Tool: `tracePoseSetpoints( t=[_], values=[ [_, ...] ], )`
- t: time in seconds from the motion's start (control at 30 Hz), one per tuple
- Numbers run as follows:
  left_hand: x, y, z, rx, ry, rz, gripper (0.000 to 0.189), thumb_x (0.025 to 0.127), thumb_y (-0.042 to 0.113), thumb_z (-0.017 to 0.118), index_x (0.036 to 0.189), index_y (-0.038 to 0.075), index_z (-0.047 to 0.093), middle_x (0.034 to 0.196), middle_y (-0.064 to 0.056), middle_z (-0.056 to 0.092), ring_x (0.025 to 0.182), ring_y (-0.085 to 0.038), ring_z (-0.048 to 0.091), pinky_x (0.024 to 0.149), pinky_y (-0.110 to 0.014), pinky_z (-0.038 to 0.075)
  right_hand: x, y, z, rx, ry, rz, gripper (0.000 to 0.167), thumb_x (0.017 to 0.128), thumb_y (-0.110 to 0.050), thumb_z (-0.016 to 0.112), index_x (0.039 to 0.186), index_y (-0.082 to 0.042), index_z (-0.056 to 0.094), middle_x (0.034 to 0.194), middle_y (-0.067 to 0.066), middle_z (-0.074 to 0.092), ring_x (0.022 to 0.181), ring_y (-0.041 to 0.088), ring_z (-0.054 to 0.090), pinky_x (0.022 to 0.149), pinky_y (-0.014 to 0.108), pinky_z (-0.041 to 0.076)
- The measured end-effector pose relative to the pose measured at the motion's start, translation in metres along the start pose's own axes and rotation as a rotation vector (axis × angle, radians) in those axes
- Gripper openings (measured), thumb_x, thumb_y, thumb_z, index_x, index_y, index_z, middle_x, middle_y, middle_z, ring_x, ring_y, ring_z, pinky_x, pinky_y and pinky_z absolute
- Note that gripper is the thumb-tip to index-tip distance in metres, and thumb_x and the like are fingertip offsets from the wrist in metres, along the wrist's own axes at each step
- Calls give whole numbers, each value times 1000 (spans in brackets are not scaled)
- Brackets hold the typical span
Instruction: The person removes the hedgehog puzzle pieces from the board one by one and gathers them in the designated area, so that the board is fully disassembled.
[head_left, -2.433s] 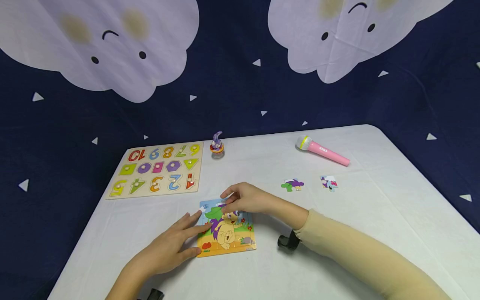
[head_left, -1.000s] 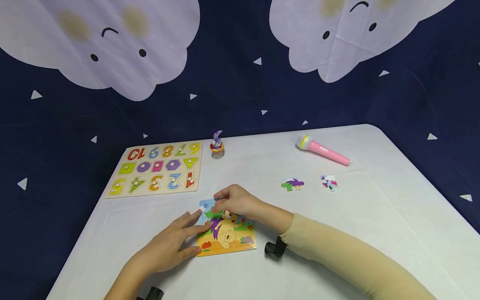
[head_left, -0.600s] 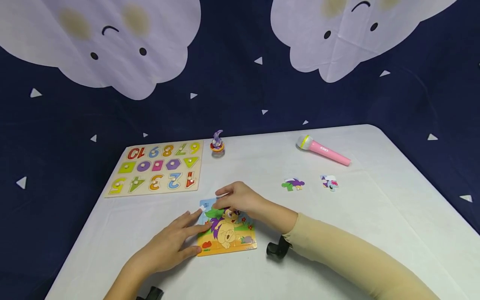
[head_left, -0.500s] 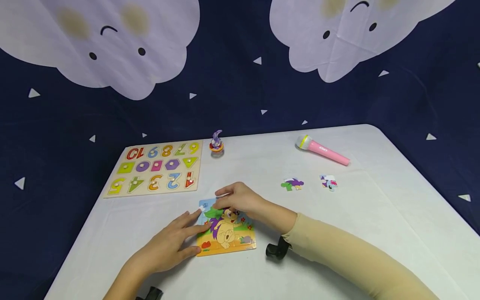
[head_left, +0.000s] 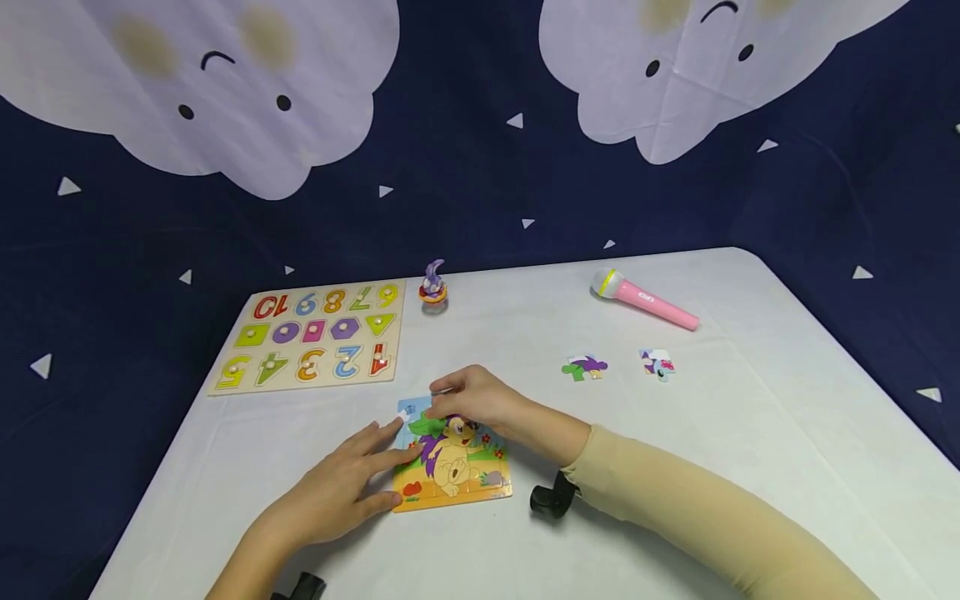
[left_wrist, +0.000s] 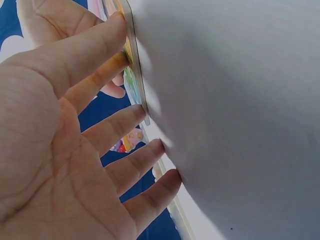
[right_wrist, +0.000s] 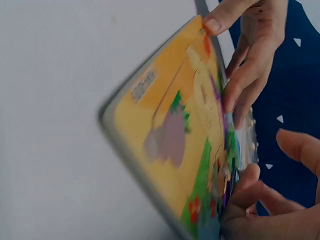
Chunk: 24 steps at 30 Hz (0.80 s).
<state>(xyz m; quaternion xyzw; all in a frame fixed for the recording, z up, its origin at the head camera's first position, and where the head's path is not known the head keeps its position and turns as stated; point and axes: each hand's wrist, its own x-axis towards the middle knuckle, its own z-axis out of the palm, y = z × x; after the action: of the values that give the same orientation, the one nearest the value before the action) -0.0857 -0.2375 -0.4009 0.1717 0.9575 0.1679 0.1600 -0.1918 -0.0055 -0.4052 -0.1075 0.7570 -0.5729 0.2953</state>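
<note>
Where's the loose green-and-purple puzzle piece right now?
In the head view, the green-and-purple piece lies on the white table, right of the right hand and left of the other loose piece, with the pink microphone beyond.

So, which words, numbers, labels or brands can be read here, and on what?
"10", "9", "8", "7", "6": far row of the number board.
"5", "4", "3", "2", "1": its near row.
Pink microphone: white marking, too small to read.
Hedgehog puzzle: corner print, too blurred to read.
</note>
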Motion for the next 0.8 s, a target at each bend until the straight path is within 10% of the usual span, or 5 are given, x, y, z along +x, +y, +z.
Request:
tracePoseSetpoints(
  t=[0.33,0.8],
  values=[
    [-1,-1,0,-4,-3,8,56,96,36,81,150,31,65,175,-6,37,162,-45,32,126,-70,33,2,-2,-2,-507,15,-98,57,89,-22,89,138,-1,70,102,0,70,93,13,58,88,28,54],
    [0,0,-2,-1,-6,-3,58,95,35,82,150,32,65,175,-5,38,162,-45,32,126,-70,34,2,-2,-3,-591,-3,-198,40,88,-16,90,123,-1,77,103,4,75,89,10,62,83,21,57]
  ],
)
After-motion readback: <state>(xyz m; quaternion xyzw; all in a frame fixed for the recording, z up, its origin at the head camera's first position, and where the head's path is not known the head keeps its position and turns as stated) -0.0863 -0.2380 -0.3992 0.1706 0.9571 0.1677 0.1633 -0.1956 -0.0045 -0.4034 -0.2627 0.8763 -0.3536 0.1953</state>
